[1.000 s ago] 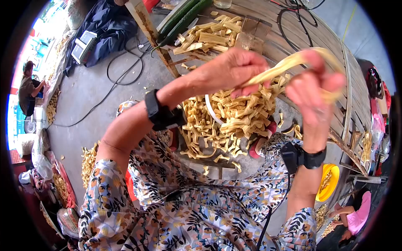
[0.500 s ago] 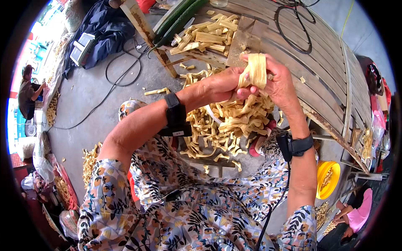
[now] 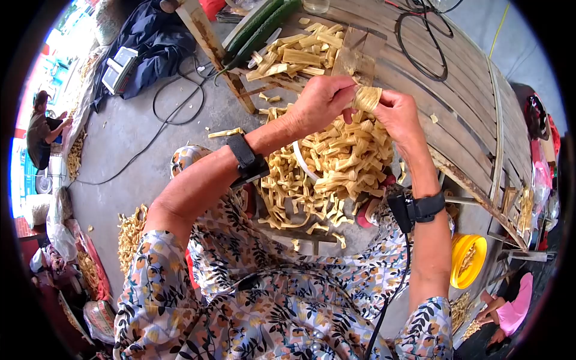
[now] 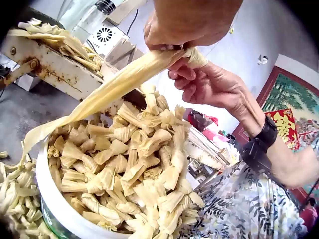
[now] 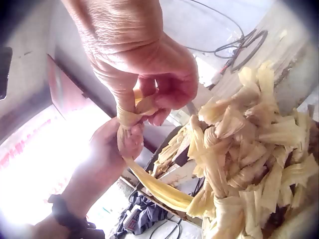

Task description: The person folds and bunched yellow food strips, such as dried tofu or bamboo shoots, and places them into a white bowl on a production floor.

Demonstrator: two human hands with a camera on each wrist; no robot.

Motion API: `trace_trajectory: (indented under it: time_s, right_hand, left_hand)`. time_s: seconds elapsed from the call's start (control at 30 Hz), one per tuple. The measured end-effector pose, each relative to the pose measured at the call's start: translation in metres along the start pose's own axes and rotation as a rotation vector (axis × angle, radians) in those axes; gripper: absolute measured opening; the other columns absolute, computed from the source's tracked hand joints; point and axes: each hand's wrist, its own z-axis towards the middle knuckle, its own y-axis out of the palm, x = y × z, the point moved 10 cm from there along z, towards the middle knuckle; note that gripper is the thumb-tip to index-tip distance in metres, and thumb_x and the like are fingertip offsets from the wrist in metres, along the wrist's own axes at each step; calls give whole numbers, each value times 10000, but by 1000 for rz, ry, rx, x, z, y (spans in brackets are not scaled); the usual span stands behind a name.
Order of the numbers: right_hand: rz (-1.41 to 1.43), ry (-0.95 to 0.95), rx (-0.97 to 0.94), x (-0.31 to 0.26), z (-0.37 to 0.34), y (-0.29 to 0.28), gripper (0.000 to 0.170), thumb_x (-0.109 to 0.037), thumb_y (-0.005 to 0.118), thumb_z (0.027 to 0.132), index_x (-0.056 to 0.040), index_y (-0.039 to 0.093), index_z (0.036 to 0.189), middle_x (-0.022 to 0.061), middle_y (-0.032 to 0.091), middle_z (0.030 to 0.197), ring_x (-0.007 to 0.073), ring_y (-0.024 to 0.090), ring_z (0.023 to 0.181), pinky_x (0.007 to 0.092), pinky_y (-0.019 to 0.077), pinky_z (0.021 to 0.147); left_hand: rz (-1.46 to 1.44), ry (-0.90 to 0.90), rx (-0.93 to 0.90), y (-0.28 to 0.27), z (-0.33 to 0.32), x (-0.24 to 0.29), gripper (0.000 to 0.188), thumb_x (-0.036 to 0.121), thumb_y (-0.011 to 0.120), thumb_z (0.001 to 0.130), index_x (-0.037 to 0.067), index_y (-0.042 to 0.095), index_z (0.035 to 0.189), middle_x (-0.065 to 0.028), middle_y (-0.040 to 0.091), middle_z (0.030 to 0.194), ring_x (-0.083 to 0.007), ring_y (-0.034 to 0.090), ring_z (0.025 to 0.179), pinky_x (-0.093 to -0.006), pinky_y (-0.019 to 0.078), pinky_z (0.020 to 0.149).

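Note:
Both hands meet above a heap of knotted pale-yellow strips point(image 3: 354, 153) that fills a white-rimmed bucket point(image 4: 45, 186). The left hand point(image 3: 327, 102) pinches one side of a folded yellow strip point(image 3: 367, 99); the right hand point(image 3: 399, 117) grips its other side between thumb and fingers. In the left wrist view a long tail of the strip point(image 4: 109, 92) hangs from the left hand point(image 4: 192, 22) down across the bucket's rim. The right wrist view has the strip point(image 5: 128, 118) wound at the fingertips of the right hand point(image 5: 144, 59), with the left hand point(image 5: 107, 154) just below.
A slatted wooden table point(image 3: 456, 114) carries flat strips point(image 3: 303, 51), cucumbers point(image 3: 255, 33) and a coiled black cable point(image 3: 399, 36). Knotted pieces point(image 3: 288, 204) lie on the floor below. A yellow bucket point(image 3: 468, 261) stands at the right. Two other people sit at the far left and lower right.
The hands, apart a second ago with the strip stretched between them, came together over the heap. Since half a second ago the broad loop has become a smaller, tighter fold.

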Motion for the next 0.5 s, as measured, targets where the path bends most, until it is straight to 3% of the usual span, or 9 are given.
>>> trace_trajectory:
  time_s: [0.13,0.2,0.27,0.3,0.37,0.43,0.47,0.5]
  right_hand:
    - [-14,20,-18,17,4,0,122,-72,631,755,17,654,836,9,625,744,55,522,654,218,435,592]
    - [-131,-175,52,10,7,-5,112,-38,619,735,8,652,832,36,624,772,88,541,658,226,444,601]
    - [-154,-354,97,8,6,-3,125,-7,625,699,-8,648,822,77,610,862,143,560,736,235,453,652]
    - [-268,-430,160,-4,0,-2,123,-1,626,698,-10,649,819,77,608,888,143,557,766,234,451,671]
    - [-497,-583,285,-32,-16,3,122,11,627,696,-13,650,813,77,605,940,144,552,826,233,448,709]
    - [-314,-550,262,-37,-18,-1,130,1,643,693,6,647,823,65,597,1004,131,533,888,233,440,764]
    - [-195,-556,252,-39,-18,-5,130,-3,645,694,12,647,823,65,595,1012,128,531,886,234,442,764]
    - [-77,-562,241,-41,-17,-9,130,-8,647,695,17,647,823,64,594,1021,126,530,883,234,444,763]
  left_hand:
    - [-144,-52,54,3,-3,-8,180,110,455,887,-42,492,977,-62,581,678,-118,620,641,-217,461,518]
    - [-247,-109,70,4,-3,-12,220,140,474,884,-34,457,1018,-86,592,706,-125,620,641,-225,463,508]
    - [-45,-105,25,10,-4,-10,255,160,487,877,-28,434,1041,-97,591,708,-125,618,633,-231,459,484]
    - [57,-103,6,13,-4,-9,274,170,493,874,-26,422,1052,-103,590,709,-125,617,629,-235,458,472]
    - [-35,-125,77,7,-3,-14,315,167,516,857,-16,408,1089,-90,577,668,-113,586,551,-224,438,431]
    - [-130,-217,138,0,-1,-26,308,164,521,853,-13,423,1085,-82,575,653,-106,557,494,-219,429,417]
    - [-255,-308,123,-1,-4,-36,306,181,529,851,-6,447,1080,-96,582,757,-83,550,574,-176,426,468]
    - [-308,-256,108,0,0,-36,305,193,534,850,-4,458,1070,-82,570,775,-76,542,614,-167,423,500]
